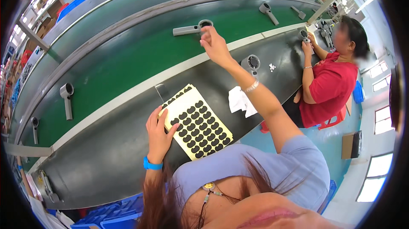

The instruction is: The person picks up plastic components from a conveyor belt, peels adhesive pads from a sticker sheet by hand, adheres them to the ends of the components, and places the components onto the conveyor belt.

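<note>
My left hand (158,133) rests with fingers spread on the edge of a pale yellow sheet (194,154), which bears rows of black rounded stickers (197,131). The sheets lie stacked on the dark worktop. My right hand (216,49) is stretched out over the green conveyor belt, fingers loosely bent and apart, with nothing visible in it. Just beyond it lies a grey handheld fan (186,30), its round head partly hidden by my fingers; whether they touch it I cannot tell. Another grey fan (253,62) stands on the worktop beyond my right forearm.
White paper (241,102) and small white pieces (272,67) lie on the worktop (106,156). More grey fans (67,100) sit along the belt (128,73). At the right, a co-worker in red (334,86) holds a similar fan (304,35).
</note>
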`<action>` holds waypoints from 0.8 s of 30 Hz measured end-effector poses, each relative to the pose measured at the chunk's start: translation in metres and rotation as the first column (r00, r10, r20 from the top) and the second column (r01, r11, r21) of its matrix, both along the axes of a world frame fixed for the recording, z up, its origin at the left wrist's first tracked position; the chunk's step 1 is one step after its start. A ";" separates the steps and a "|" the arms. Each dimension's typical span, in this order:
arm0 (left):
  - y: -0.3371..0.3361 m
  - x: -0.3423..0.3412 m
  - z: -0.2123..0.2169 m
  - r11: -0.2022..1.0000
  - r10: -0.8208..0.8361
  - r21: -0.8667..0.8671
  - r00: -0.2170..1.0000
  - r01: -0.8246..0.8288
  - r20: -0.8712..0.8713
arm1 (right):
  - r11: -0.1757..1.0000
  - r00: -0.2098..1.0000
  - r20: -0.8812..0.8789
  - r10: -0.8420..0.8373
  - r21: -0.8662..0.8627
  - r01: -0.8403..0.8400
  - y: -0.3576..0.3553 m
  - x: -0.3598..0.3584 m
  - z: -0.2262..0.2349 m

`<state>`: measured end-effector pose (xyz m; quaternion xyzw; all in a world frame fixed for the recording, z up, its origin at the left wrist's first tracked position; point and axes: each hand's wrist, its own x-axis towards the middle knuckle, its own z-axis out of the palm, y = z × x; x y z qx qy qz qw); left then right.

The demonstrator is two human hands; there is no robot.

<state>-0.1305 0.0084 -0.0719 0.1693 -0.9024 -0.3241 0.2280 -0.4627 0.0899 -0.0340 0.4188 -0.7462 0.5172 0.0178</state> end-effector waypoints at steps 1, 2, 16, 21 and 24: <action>-0.001 0.002 -0.002 1.000 -0.002 -0.002 1.000 0.002 0.005 | 0.999 0.988 -0.148 -0.047 0.010 0.049 -0.010 -0.017 -0.010; -0.002 0.001 -0.002 1.000 -0.004 -0.003 1.000 0.004 0.005 | 0.994 0.953 -0.297 -0.050 0.079 0.077 -0.020 -0.028 -0.015; 0.003 0.005 -0.002 0.996 0.069 0.060 0.984 -0.060 -0.166 | 0.878 0.968 -0.188 0.167 0.475 -0.059 -0.031 -0.015 0.028; 0.005 0.000 0.014 0.717 0.180 0.684 0.913 0.134 -0.367 | 0.894 0.893 -0.104 0.439 0.149 -0.422 0.013 0.101 0.059; 0.015 -0.007 0.045 0.569 0.218 0.765 0.842 0.301 -0.493 | 0.845 0.805 -0.267 0.529 0.074 -0.530 0.035 0.143 0.054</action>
